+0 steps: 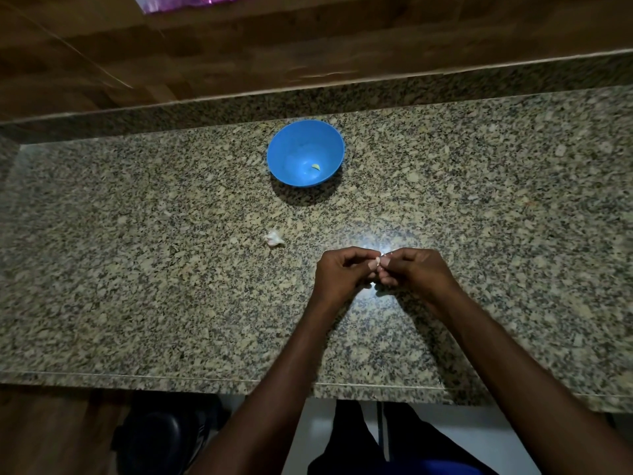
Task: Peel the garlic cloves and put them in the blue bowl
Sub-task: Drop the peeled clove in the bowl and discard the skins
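Garlic clove (377, 261) pinched between my fingertips, mostly hidden, pale skin showing. Blue bowl (306, 152) upright farther back on the counter, one peeled clove (315, 166) lying inside, right of center.

Dim frame, central countertop (376, 241) glare (warped edges)

You work over a polished, speckled granite counter (137, 286) that throws back glare, with a smooth plastic blue bowl (287, 145) and a wood-grain wall (239, 46) behind.
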The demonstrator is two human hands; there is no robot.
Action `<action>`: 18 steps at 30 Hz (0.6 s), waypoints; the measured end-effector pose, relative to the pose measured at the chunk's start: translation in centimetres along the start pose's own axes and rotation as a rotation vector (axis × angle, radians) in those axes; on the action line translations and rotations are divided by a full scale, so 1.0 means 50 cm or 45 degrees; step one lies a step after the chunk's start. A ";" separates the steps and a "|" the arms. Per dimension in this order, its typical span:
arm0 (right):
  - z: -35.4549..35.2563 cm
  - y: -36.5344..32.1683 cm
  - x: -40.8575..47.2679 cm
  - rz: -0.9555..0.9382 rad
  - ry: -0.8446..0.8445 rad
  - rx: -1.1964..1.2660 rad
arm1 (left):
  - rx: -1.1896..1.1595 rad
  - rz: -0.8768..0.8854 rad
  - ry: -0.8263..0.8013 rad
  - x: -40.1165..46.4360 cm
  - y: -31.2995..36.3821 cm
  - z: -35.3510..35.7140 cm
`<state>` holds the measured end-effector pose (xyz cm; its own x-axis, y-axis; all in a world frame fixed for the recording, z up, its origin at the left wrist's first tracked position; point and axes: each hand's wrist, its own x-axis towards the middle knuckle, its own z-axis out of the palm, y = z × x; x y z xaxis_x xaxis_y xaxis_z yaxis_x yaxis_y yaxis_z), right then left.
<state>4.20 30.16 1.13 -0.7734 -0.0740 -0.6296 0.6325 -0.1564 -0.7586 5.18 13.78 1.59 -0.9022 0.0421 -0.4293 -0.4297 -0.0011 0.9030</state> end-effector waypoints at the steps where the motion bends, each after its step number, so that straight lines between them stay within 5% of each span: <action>1: 0.000 -0.002 0.000 0.000 -0.004 -0.001 | -0.006 0.002 -0.003 -0.001 0.002 0.000; 10: 0.002 -0.011 0.004 0.005 -0.025 -0.057 | 0.264 0.151 0.002 0.002 0.021 -0.010; 18: -0.009 0.004 0.011 -0.183 0.267 -0.220 | 0.652 0.331 0.349 0.077 0.016 -0.028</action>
<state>3.92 30.52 0.58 -0.8411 0.1443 -0.5212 0.5292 0.0207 -0.8483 1.30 12.56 0.62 -0.9807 -0.1523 -0.1229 -0.1841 0.5041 0.8438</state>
